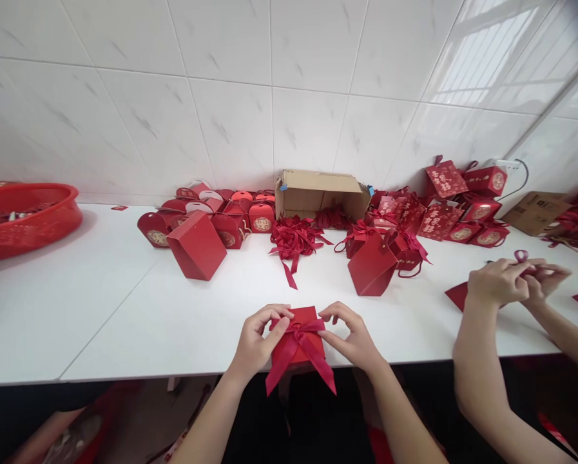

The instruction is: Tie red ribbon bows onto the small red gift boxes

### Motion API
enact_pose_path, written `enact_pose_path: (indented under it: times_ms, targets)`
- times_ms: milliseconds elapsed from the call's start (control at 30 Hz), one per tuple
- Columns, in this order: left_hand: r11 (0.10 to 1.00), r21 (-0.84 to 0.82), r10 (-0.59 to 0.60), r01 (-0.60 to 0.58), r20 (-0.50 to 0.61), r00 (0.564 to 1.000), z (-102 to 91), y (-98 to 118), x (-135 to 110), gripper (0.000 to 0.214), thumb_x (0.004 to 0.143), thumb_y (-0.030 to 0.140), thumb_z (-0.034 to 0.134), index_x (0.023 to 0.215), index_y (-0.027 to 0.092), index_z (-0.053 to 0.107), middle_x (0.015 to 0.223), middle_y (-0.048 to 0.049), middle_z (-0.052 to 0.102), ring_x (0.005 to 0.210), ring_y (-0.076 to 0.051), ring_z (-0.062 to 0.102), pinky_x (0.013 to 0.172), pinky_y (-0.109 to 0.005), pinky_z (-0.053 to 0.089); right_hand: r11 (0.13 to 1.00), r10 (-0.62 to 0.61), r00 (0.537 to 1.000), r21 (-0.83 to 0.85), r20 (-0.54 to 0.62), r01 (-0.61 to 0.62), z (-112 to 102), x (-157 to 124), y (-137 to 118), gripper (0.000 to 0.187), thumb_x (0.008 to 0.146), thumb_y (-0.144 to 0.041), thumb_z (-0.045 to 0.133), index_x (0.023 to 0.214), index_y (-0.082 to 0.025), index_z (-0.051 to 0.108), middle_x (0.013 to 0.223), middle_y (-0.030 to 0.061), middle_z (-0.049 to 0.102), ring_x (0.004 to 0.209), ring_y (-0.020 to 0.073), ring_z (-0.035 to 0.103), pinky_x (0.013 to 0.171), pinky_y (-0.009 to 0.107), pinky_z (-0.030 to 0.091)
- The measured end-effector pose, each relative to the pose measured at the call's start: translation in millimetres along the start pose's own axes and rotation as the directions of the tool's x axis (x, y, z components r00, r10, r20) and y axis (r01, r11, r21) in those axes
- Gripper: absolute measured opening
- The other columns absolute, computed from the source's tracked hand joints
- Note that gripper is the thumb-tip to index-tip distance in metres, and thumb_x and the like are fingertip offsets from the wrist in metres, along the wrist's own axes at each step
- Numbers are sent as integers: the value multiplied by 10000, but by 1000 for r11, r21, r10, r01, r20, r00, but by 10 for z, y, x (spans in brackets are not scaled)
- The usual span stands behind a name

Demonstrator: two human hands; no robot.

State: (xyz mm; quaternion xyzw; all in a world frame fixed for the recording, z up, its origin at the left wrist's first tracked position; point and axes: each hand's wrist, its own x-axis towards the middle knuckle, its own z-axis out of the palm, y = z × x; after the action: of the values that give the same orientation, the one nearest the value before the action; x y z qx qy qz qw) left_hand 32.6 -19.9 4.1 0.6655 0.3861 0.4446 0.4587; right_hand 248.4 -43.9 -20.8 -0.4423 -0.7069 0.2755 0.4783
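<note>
A small red gift box [302, 335] lies at the near edge of the white table [124, 303], with a red ribbon bow [299, 334] across its top and two tails hanging over the edge. My left hand [258, 338] pinches the bow's left loop. My right hand [349, 335] pinches the right loop. Both hands rest against the box.
Another person's hands [515, 280] at the right hold a ribbon. Finished red boxes [196, 222] stand at the back left, more red bags [457, 206] at the back right, a cardboard box [317, 190] and loose ribbons [293, 241] in the middle. A red basket [22, 219] sits far left.
</note>
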Motion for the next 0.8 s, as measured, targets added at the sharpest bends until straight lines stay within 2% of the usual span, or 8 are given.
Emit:
enact_pose_path:
  times_ms: [100,200,367,433,500,600,667,800]
  targets:
    - [999,-39,23,-21,44,999,75,-37,23,306,891,380,492,714,169,624,954,-99,658,950,-220,612,865,-346,469,959,106,990,254,89,-125,-80,-135,106,314,840,-373,578,1126,-243,564,1111,101,575,1012,225,579,800,367,505]
    - [999,-52,18,-16,36,999,148,-76,35,352,914,408,441,732,170,626,942,-94,642,897,-203,603,819,-324,469,868,97,972,459,212,-187,-123,-285,198,551,815,-486,574,1302,-267,441,1355,131,444,1220,267,482,924,436,466]
    - [995,-96,-2,3,13,1000,225,-136,35,469,929,480,343,662,172,574,926,-105,636,864,-204,600,826,-347,484,937,168,901,220,399,-272,-110,-435,133,1065,633,-308,782,1479,-300,135,1550,103,142,1419,280,174,1120,500,205]
    - [993,-115,-15,15,-3,1000,231,-150,41,449,925,490,347,709,171,578,959,-115,641,898,-212,608,860,-365,485,941,215,913,177,347,-289,-59,-438,83,1116,622,-235,788,1484,-317,84,1549,103,152,1419,278,178,1121,502,213]
    - [989,-145,-23,18,-34,999,214,-167,52,364,916,482,390,969,183,591,1126,-127,617,1065,-230,580,953,-388,450,940,230,935,186,271,-285,-5,-397,72,1099,608,-203,792,1479,-305,128,1517,119,247,1391,289,262,1104,501,268]
    - [984,-171,-61,48,-73,995,150,-221,56,548,900,493,430,1374,246,306,1434,-132,401,1340,-230,365,1060,-400,369,939,285,955,175,83,-296,25,-241,167,1015,601,-237,803,1444,-262,239,1443,140,372,1328,303,374,1072,505,335]
    - [981,-165,-116,101,-90,989,100,-283,39,592,908,505,397,1416,257,221,1489,-129,319,1386,-219,287,1076,-396,353,944,319,942,127,-102,-306,-8,-94,301,980,606,-293,802,1420,-246,258,1411,148,404,1304,303,401,1062,522,340]
    - [979,-89,-193,181,-148,970,-29,-430,-24,481,900,477,426,1316,246,354,1444,-121,376,1360,-229,339,1073,-413,365,941,315,845,23,-432,-338,-213,171,681,966,593,-387,791,1374,-187,260,1358,186,423,1236,309,456,1000,499,402]
